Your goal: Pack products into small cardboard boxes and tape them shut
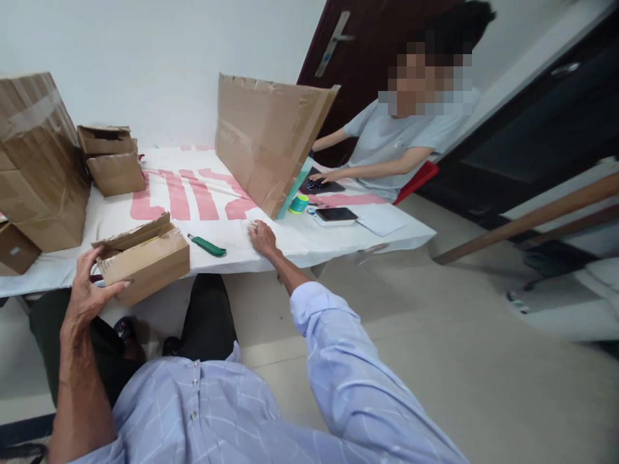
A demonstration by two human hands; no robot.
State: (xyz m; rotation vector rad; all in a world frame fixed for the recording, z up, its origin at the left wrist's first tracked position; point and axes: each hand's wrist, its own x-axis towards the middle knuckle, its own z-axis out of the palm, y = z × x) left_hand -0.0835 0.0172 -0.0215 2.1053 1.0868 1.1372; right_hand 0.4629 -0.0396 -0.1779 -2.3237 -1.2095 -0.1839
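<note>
In the head view, my left hand (89, 290) grips the near left end of a small open cardboard box (152, 264), thumb on its front side and fingers at its upper rim. The box is tilted at the table's front edge, and little of its inside shows. My right hand (264, 237) rests at the table's front part with its fingers curled down. Something whitish shows at its fingertips, too small to name. Between the box and my right hand lies a green utility knife (207, 245) on the white cloth.
A large cardboard box (43, 167) and a smaller open box (116, 171) stand at the left. An upright cardboard panel or box (271, 138) separates me from a seated person (391, 148) using a keyboard. Near it are a tape roll (298, 204) and a phone (336, 214).
</note>
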